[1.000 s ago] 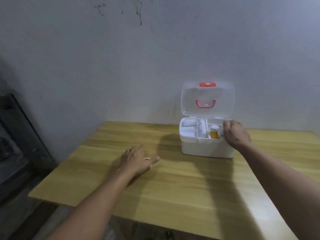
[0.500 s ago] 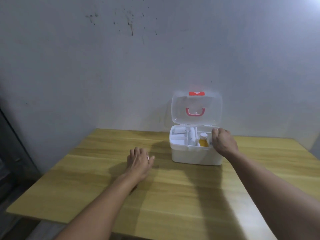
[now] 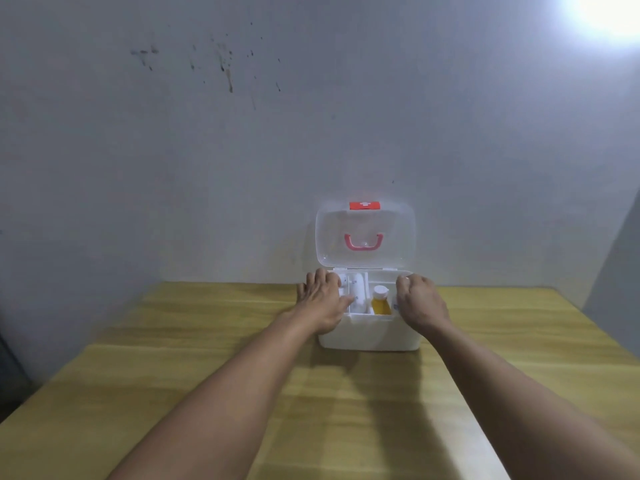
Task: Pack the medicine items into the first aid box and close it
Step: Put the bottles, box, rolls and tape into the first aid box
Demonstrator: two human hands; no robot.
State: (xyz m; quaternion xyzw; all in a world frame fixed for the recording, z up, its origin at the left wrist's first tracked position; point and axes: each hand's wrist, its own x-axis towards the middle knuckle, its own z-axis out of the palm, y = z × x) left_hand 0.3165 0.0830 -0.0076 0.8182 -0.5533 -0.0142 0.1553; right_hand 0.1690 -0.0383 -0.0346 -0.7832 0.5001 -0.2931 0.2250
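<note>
We're seeing the first aid box [image 3: 369, 332] sitting on the wooden table [image 3: 207, 375], directly between both hands, lid [image 3: 365, 237] standing upright and open just beyond the fingertips. Left hand [image 3: 322, 303] is lying over the box's left rim, fingers spread and loosely extended, nothing visibly held. Right hand [image 3: 420, 303] is resting on the right rim, fingers curled inward; we can't tell whether it's gripping the rim or anything inside. Between the hands, an amber bottle [image 3: 381, 301] with a white cap is standing upright in a compartment; white items [image 3: 358, 292] are lying just right of the left hand's fingers.
</note>
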